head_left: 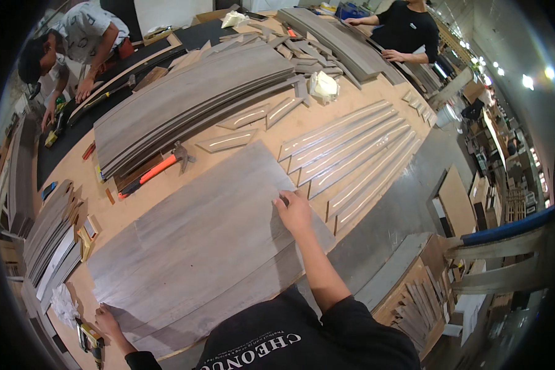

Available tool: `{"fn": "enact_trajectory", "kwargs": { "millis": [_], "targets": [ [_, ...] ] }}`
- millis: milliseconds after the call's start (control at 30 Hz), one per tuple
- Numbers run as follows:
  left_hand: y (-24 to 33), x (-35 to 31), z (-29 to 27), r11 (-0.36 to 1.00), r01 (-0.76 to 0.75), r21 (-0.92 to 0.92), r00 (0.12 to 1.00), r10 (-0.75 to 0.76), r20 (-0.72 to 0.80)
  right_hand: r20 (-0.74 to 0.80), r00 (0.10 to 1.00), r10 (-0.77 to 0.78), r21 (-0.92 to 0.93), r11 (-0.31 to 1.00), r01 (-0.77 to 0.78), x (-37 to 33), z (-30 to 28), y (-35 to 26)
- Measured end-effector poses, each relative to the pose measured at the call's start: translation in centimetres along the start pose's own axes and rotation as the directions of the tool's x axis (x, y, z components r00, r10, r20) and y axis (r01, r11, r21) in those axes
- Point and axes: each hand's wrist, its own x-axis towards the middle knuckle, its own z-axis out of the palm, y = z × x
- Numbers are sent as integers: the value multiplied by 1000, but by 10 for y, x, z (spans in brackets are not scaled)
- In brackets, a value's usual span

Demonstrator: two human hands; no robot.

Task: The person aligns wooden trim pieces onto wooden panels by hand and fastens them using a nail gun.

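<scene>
A wide grey wood-grain board [197, 240] lies flat on the worktable in front of me. At its near left corner my left hand [109, 320] grips the edge, fingers curled and partly hidden. Over toward the board's right end, my right hand [295, 213] pinches a small dark piece [283, 200] against the surface; its kind is too small to tell. Beyond the board rests a claw hammer [160, 169] with an orange handle. To the right, several narrow grey strips [351, 148] carry lines of pale glue, as do a few short pieces [226, 142].
A stack of grey boards [191, 92] stands beyond the hammer. A yellow-black power drill [90, 342] lies by my left hand. Strip offcuts [302, 52] pile up at the back near a white glue bag [324, 86]. Two people work across the table, one gripping a drill [54, 126].
</scene>
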Motion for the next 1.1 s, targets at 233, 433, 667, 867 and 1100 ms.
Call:
{"fn": "enact_trajectory", "kwargs": {
  "millis": [233, 433, 667, 867, 1100],
  "targets": [
    [52, 3, -17, 999, -7, -48, 988, -1, -158, 205, 974, 97, 67, 991, -113, -18, -33, 31],
    [256, -19, -31, 567, -594, -571, 746, 653, -129, 281, 956, -86, 296, 955, -1, -52, -64, 63],
    [418, -96, -34, 266, -625, -734, 521, 842, -140, 167, 978, -123, 208, 974, 87, -70, -60, 70],
    [440, -131, -45, 275, -735, -620, 512, 825, -241, -79, 990, -115, 149, 981, 126, -89, -63, 88],
    [469, -123, -36, 205, -667, -716, 482, 852, -206, -108, 990, -95, 168, 979, 113, -82, -63, 92]
  ]
}}
